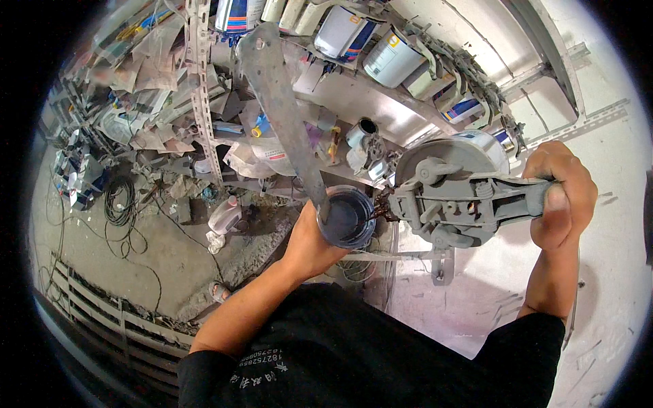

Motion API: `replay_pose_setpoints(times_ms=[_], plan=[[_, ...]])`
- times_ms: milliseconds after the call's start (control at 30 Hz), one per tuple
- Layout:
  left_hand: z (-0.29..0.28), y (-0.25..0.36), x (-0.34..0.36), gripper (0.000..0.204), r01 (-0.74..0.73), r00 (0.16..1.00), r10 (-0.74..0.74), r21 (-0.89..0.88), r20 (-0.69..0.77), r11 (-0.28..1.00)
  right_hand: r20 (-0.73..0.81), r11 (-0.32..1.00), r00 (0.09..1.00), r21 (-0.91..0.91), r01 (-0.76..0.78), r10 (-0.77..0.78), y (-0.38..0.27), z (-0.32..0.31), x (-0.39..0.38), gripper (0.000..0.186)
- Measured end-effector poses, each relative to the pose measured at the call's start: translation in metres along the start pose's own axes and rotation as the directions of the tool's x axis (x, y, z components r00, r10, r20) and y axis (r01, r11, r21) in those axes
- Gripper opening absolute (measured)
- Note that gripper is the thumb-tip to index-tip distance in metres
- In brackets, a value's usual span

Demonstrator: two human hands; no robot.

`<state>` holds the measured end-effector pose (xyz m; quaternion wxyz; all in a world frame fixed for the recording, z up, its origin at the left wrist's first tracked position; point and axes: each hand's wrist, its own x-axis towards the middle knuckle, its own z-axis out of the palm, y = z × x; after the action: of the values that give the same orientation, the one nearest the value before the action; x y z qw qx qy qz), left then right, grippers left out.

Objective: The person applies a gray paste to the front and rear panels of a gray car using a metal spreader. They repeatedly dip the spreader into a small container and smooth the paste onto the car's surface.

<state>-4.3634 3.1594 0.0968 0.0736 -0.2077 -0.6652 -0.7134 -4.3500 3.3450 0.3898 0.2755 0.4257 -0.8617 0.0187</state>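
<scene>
Two hands, both full! The bare left hand [311, 239] is wrapped around the side of a round, dark plastic-looking cup [360, 239], its far fingers hidden, and that cup sits in front of the chest, mouth up, presumably so nothing spills. Leaning out of it, up and to the left, comes a long, flat grey metal-looking paddle [289, 126], no hand on it, propped by the rim, it seems.

Now right of the cup: the bare right hand [562, 196] clenches the handle of a round grey lid with a spout and levers [445, 207], thumb pressed at the handle's end. A white cylindrical can [481, 144] shows behind, apparently fitted to it. The lid is tipped spout-first at the cup, likely to aim whatever drips.

And the look of it! Dark, reddish-brown strands [385, 206] hang about the spout, reaching the cup's rim; whether they flow or are crusted, I can't tell. Inside the cup, a dark blue-grey surface gleams, walls smeared; the lid wears a dull grey coat all over.
</scene>
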Motion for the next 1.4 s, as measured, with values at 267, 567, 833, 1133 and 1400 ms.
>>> replay_pose_setpoints(times_ms=[267, 567, 833, 1133, 1400], plan=[[0.002, -0.008, -0.003, 0.060, -0.005, 0.999, 0.006, 0.025, -0.034, 1.000, 0.013, 1.000, 1.000, -0.018, 0.021, -0.021, 0.000, -0.003, 0.001, 0.037], [0.001, 0.002, 0.000, 0.060, 0.013, 1.000, -0.013, 0.001, -0.007, 1.000, -0.019, 0.999, 1.000, -0.040, 0.016, -0.017, 0.001, -0.007, 0.001, 0.040], [0.001, -0.002, 0.000, 0.063, 0.031, 0.999, -0.031, 0.010, -0.018, 0.999, -0.035, 0.998, 0.998, -0.034, -0.050, 0.049, 0.001, -0.008, 0.002, 0.045], [0.002, 0.000, 0.006, 0.062, 0.013, 1.000, -0.013, 0.025, 0.017, 1.000, -0.031, 0.986, 0.990, -0.088, -0.140, 0.138, -0.002, -0.011, -0.002, 0.071], [0.001, -0.005, 0.010, 0.061, 0.028, 0.998, -0.033, 0.080, 0.058, 0.996, -0.029, 0.983, 0.986, -0.078, -0.167, 0.165, -0.001, -0.007, 0.000, 0.083]])
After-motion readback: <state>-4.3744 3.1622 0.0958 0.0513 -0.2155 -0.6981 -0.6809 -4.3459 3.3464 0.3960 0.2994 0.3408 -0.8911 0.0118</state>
